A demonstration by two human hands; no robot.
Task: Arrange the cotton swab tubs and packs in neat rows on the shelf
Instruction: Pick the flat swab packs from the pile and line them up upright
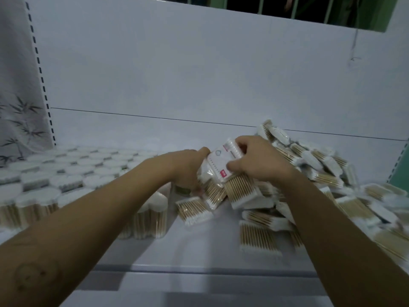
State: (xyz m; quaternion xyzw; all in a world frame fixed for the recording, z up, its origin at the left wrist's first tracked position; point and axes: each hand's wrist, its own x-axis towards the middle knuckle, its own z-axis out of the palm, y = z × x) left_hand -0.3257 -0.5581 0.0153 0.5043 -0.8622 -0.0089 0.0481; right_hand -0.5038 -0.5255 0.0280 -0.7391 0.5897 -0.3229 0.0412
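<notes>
1. Gathering step, by the look of it: squaring up a bundle of packs (221,171) at the left edge of the heap of packs (321,169).
2. Gripped from both sides: left hand (188,169) curled round the bundle's lower left edge, right hand (259,165) clamped over its top right, thumb in front.
3. Next, most likely: tapping the edges flush, then setting the bundle down on the bare strip left of the heap. Calls for a firm, even squeeze, since slick wrappers may fan out.
4. Well left of the heap: tubs (66,173) already packed in close rows, blurred.
5. In front of the heap: a few packs lying flat and askew, not yet sorted.
6. Under the heap: a white shelf (155,251). Behind it: a white back panel (199,74). Far left: a slotted upright (42,85) and a bamboo-print cloth (17,120). Above and behind: a barred window (332,9) in a green frame.
</notes>
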